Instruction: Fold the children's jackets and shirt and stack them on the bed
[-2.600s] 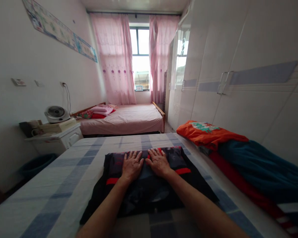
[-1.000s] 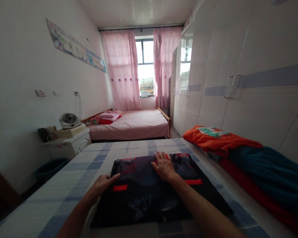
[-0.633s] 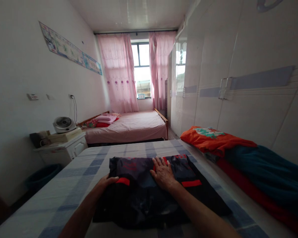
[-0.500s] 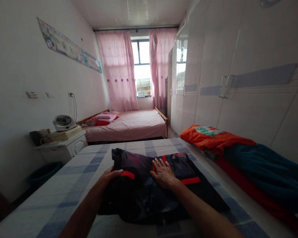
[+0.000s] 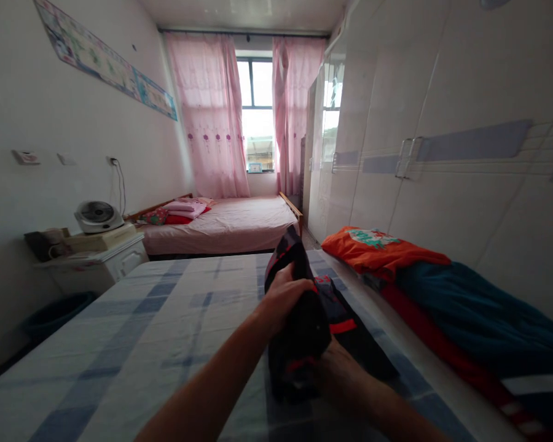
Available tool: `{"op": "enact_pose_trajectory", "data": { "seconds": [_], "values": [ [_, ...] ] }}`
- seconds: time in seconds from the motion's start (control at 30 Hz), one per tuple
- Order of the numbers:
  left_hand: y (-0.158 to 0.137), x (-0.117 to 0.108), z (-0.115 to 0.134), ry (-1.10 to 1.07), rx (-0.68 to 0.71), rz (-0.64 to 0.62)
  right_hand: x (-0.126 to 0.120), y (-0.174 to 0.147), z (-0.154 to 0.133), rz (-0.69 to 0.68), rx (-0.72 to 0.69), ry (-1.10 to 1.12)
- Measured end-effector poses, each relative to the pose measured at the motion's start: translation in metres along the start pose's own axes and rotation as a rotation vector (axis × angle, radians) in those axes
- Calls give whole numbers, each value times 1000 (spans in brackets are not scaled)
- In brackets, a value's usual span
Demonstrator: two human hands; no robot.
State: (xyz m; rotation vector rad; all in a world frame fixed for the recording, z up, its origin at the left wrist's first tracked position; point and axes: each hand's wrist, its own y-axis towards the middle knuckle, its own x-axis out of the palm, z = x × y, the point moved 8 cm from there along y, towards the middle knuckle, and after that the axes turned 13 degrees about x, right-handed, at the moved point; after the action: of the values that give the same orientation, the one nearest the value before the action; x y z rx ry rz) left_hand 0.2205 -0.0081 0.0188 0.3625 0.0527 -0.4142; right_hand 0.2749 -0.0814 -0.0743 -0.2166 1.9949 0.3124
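Observation:
A black garment with red stripes [image 5: 299,319] lies on the bed before me, its left part lifted and folded over toward the right. My left hand [image 5: 288,291] grips the raised part, thumb over its top. Low on the fold's right side is my right hand [image 5: 338,368], against the garment, its fingers hidden by the cloth. The flat right part of the garment, dark with red lettering and a red band, rests on the sheet.
A blue-and-white checked sheet [image 5: 166,344] covers the bed. Along its right side lie an orange garment [image 5: 382,248] and a dark teal garment [image 5: 479,307]. White wardrobes [image 5: 451,202] line the right wall. A small fan [image 5: 99,216] stands on the left cabinet.
My left hand has lifted the garment's left part and swung it rightward over the rest. My right hand has gone from lying flat on top to behind the fold. The view has shifted slightly.

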Motion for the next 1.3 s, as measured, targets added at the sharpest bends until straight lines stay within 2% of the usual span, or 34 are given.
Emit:
{"op": "enact_pose_trajectory", "data": {
  "seconds": [0.13,0.2,0.27,0.33,0.43,0.5,0.53,0.6,0.67,0.77,0.83,0.9,1.0,1.3],
  "values": [
    [24,54,-37,159,-26,-50,-3,-47,15,-170,74,-71],
    [19,78,-50,183,-21,-137,-6,-65,17,-297,66,-55],
    [5,87,-51,191,33,-216,-24,-76,10,-310,37,34],
    [-11,71,-39,244,152,-202,-58,-77,1,-171,54,123],
    [-28,13,-14,508,371,-18,-103,-63,-8,59,145,160],
    [-36,-20,-10,734,429,58,-116,-40,-13,136,133,151],
    [-38,-28,-14,822,417,43,-118,-25,-16,163,98,131],
    [-45,-27,-29,938,389,-56,-108,10,-18,176,26,48],
    [-56,-10,-43,987,401,-174,-86,49,-8,134,19,-68],
    [-76,29,-58,999,482,-319,-43,99,25,-24,140,-181],
    [-88,53,-66,981,546,-437,-19,119,49,-115,226,-194],
    [-96,70,-72,953,590,-534,-3,131,66,-155,279,-181],
    [-101,76,-76,924,607,-584,7,138,80,-150,309,-168],
    [-102,75,-69,943,602,-598,-1,129,86,9,354,-207]
  ]
}}
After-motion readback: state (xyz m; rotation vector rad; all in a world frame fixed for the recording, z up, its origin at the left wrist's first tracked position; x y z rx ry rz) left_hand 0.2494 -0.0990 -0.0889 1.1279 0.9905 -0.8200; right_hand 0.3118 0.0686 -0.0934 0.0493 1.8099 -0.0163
